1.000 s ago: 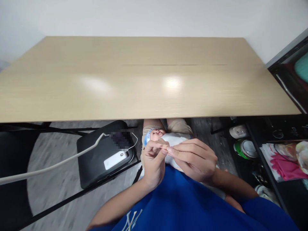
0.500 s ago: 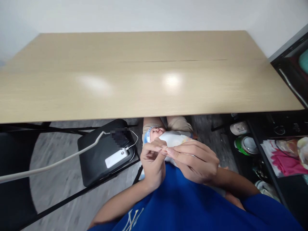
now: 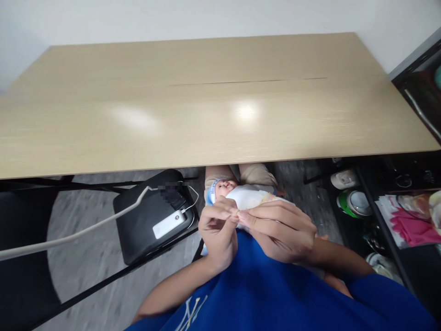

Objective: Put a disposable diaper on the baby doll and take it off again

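Observation:
My left hand (image 3: 220, 232) and my right hand (image 3: 280, 230) meet above my lap, with thumbs and forefingers pinched together tip to tip. Whatever sits between the fingertips is too small or too hidden to make out. Beneath them a baby doll (image 3: 253, 195) in white clothing lies across my thighs. Its head, at the left, wears a blue and white cap (image 3: 212, 191) with lettering. My hands cover part of the doll's body.
A wooden table (image 3: 206, 133) stretches ahead, its near edge just beyond my knees. At left a black chair (image 3: 132, 230) bears a white power bank (image 3: 168, 224) with a cable. Dark shelving at right holds a green can (image 3: 354, 203) and a pink cloth (image 3: 411, 226).
The view has tilted and shifted slightly. Both hands stay pinched together over the doll in almost the same pose. A thin light line at my right fingers no longer shows.

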`<state>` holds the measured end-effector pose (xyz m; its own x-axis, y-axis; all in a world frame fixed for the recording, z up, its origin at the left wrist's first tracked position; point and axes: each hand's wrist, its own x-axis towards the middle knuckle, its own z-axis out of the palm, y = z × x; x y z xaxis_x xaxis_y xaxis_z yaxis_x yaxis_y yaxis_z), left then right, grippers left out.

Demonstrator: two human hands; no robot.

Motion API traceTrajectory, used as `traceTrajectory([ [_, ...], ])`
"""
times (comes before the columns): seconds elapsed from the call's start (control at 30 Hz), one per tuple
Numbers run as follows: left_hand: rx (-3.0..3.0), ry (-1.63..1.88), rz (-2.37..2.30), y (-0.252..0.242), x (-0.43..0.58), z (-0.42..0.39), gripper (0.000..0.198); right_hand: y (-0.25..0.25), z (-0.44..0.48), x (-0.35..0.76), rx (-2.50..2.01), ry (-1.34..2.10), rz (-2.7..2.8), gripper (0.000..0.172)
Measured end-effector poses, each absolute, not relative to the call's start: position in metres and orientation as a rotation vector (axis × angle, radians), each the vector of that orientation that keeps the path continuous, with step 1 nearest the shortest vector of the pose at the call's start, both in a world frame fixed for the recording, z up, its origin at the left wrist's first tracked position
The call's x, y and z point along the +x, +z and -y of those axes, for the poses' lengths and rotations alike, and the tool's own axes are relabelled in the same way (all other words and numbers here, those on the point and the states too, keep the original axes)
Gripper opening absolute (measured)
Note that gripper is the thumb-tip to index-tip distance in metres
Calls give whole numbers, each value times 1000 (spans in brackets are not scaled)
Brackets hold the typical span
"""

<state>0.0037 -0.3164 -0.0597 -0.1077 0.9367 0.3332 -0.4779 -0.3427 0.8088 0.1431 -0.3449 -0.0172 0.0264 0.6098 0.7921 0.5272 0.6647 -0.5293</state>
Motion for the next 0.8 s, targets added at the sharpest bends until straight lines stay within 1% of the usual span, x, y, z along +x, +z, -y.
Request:
traceTrajectory([
  [0.1, 1125, 1739, -699, -63, 2, 316, 19, -15, 345, 141, -971, 140, 1589, 65],
  [0.33, 1321, 1787, -730, -69, -5, 317, 16, -14, 345, 136, -953, 190, 1541, 51],
  [0.4, 1327, 1785, -741, -68, -4, 317, 16, -15, 345, 135, -957, 183, 1533, 52],
  [0.5, 1293, 1774, -766, -65, -2, 317, 15, -17, 345, 134, -975, 185, 1522, 55],
  [0.7, 1060, 1716, -769, -55, 4, 319, 24, -19, 343, 132, -979, 155, 1505, 44],
  [0.8, 968, 1658, -792, -50, 5, 320, 29, -19, 342, 133, -988, 149, 1499, 47],
])
